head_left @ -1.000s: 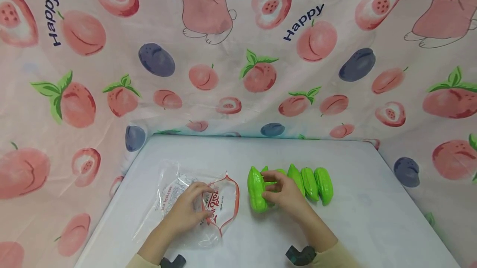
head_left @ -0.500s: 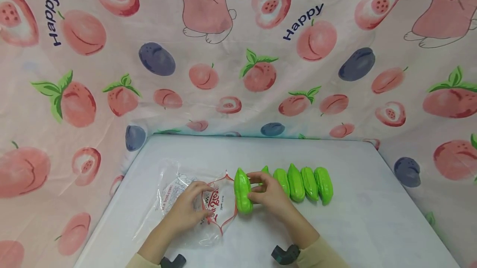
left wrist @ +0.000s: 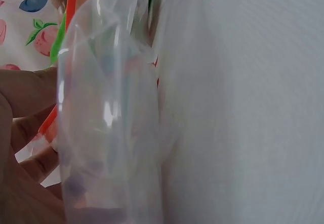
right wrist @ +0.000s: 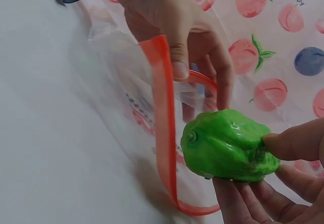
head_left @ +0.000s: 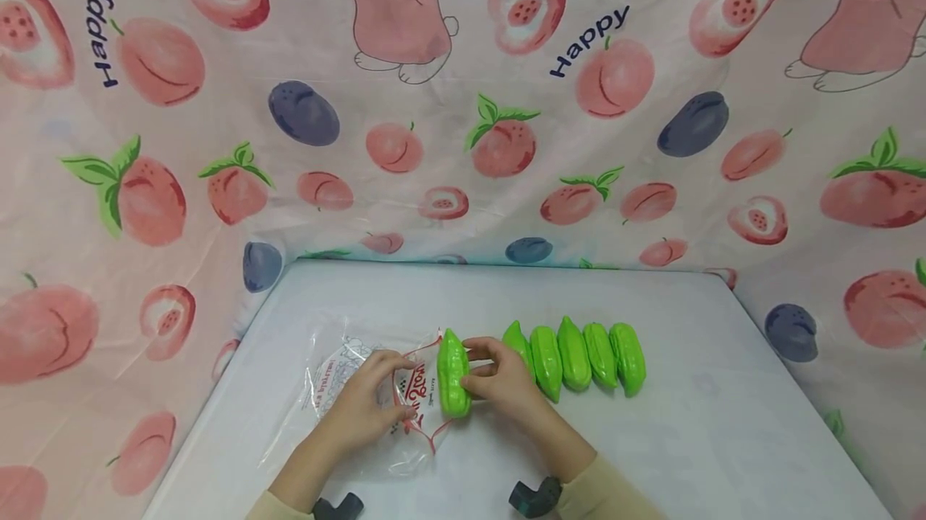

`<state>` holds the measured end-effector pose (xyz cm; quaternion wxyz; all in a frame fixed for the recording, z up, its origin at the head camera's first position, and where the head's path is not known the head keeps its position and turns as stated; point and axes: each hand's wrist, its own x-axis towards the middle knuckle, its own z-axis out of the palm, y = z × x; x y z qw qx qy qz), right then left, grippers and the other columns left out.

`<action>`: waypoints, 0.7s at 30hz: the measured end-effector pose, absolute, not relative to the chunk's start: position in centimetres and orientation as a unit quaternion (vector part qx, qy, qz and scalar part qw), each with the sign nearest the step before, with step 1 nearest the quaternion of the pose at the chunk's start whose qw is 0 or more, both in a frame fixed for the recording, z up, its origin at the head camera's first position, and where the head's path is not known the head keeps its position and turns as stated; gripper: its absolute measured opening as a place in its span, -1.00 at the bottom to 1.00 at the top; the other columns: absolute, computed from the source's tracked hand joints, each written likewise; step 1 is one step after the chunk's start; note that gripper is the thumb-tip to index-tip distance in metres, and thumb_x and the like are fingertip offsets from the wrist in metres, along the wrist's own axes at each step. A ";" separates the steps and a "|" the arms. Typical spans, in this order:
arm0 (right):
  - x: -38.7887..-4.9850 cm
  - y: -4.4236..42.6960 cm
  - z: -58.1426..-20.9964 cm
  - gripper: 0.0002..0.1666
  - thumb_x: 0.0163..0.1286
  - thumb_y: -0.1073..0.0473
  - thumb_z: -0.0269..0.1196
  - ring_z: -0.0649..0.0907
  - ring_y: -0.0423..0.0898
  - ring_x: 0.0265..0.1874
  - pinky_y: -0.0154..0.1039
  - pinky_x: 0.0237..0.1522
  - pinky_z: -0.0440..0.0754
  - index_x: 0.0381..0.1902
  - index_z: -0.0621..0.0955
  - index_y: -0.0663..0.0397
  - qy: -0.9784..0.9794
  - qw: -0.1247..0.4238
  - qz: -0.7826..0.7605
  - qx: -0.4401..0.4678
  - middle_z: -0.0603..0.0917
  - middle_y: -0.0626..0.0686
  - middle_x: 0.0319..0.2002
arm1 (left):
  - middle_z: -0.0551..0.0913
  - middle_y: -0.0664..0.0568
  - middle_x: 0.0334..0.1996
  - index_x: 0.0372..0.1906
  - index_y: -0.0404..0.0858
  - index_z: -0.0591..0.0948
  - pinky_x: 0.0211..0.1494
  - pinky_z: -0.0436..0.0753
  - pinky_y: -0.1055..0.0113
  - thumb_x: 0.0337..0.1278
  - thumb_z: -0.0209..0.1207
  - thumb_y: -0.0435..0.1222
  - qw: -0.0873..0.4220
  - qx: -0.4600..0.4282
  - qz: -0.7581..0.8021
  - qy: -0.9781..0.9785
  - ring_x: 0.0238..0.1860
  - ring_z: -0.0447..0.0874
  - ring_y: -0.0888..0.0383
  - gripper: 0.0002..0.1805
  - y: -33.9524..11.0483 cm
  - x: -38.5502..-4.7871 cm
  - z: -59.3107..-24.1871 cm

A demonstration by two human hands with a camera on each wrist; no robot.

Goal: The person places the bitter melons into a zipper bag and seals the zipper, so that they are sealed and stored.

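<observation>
A clear plastic bag [head_left: 362, 456] with a red rim and red print lies on the table, its mouth spread apart. My left hand [head_left: 365, 403] holds that mouth wide, thumb and fingers hooked at the orange-red rim [left wrist: 49, 123]. Between thumb and fingers, my right hand [head_left: 510, 387] pinches a glossy green toy vegetable [head_left: 453, 375], elongated and lumpy. In the right wrist view the same green vegetable [right wrist: 228, 145] is right at the bag's orange-red rim [right wrist: 164, 118], its nubbed end towards the opening.
Several more green toy vegetables [head_left: 575, 355] lie in a row right of my right hand. They rest on a white table [head_left: 723, 423]. A peach-patterned cloth [head_left: 434, 118] hangs behind and at both sides. Black wrist mounts [head_left: 535, 497] sit by both sleeves.
My right hand has carried the green toy vegetable left, from beside the row to the bag's mouth. My left hand keeps its place on the bag.
</observation>
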<state>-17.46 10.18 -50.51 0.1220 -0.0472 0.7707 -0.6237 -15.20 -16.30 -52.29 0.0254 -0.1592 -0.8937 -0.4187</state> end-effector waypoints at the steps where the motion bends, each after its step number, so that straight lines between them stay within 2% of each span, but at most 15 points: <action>1: -17.4 10.0 -50.6 -0.32 0.32 0.35 0.44 0.76 -0.04 -0.04 -0.12 -0.07 0.87 0.40 0.57 0.08 0.771 0.123 -0.623 -0.046 0.65 0.22 0.24 | 0.61 0.16 0.28 0.30 -0.04 0.69 0.58 0.50 -0.12 -0.14 0.67 -0.39 0.024 -0.157 -0.420 -0.893 0.41 0.59 0.00 -0.23 -16.3 -15.2 -52.3; 10: -17.1 8.7 -51.4 -0.33 0.32 0.35 0.44 0.79 -0.02 -0.02 -0.13 -0.10 0.87 0.38 0.57 0.14 0.769 0.120 -0.627 -0.041 0.65 0.26 0.21 | 0.59 0.18 0.32 0.31 0.03 0.67 0.59 0.49 -0.13 -0.08 0.64 -0.37 0.013 -0.143 -0.418 -0.897 0.44 0.58 -0.02 -0.25 -16.2 -15.3 -52.0; 21: -16.6 7.5 -51.5 -0.31 0.25 0.38 0.49 0.75 -0.04 -0.12 -0.12 -0.15 0.86 0.34 0.58 0.21 0.773 0.113 -0.624 -0.017 0.66 0.26 0.11 | 0.58 0.12 0.33 0.35 -0.08 0.63 0.58 0.51 -0.11 -0.06 0.64 -0.39 0.012 -0.147 -0.418 -0.896 0.46 0.56 -0.05 -0.23 -16.3 -15.4 -51.5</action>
